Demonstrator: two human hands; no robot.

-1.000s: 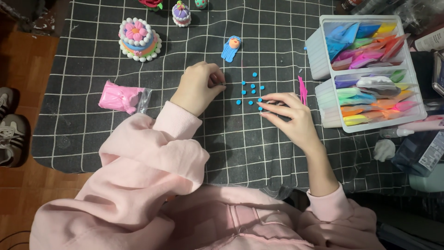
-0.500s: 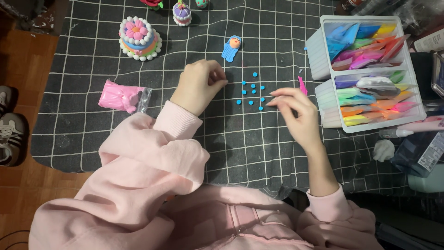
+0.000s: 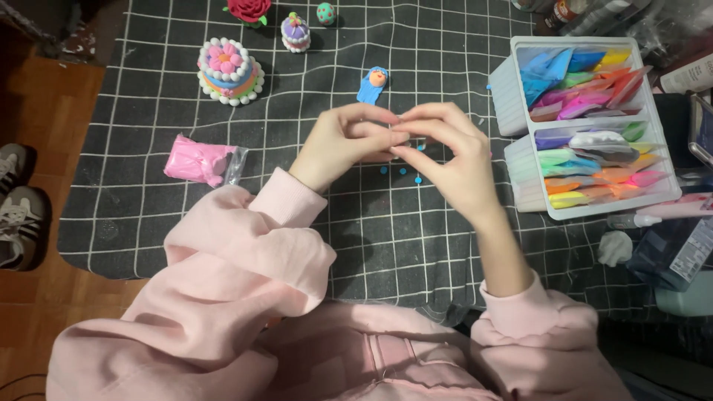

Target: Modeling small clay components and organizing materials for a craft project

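Head view, compared with half a second ago: both hands have lifted off the mat and come together above it; earlier the left hand (image 3: 343, 145) lay fisted on the cloth and the right hand (image 3: 451, 160) reached among the dots; the pink stick seen by the right fingers then is not visible now. Fingertips of both hands meet at the centre, pinched together; whether anything is clamped between them cannot be told. Small blue clay dots (image 3: 401, 171) lie on the mat just below the joined fingertips, several hidden by the hands. Black mat (image 3: 148, 215) is soft cloth with a white grid, its left edge rounded against a wooden floor (image 3: 44, 96). Blue clay figure (image 3: 372, 84) lies flat just beyond the hands; a round tiered clay cake (image 3: 229, 71) with white bead trim stands well to the left; a pink clay packet (image 3: 199, 160) in clear wrap lies near the left sleeve. White plastic bin (image 3: 520, 178) of coloured clay packets stands close beside the right hand; open mat remains left of the hands.
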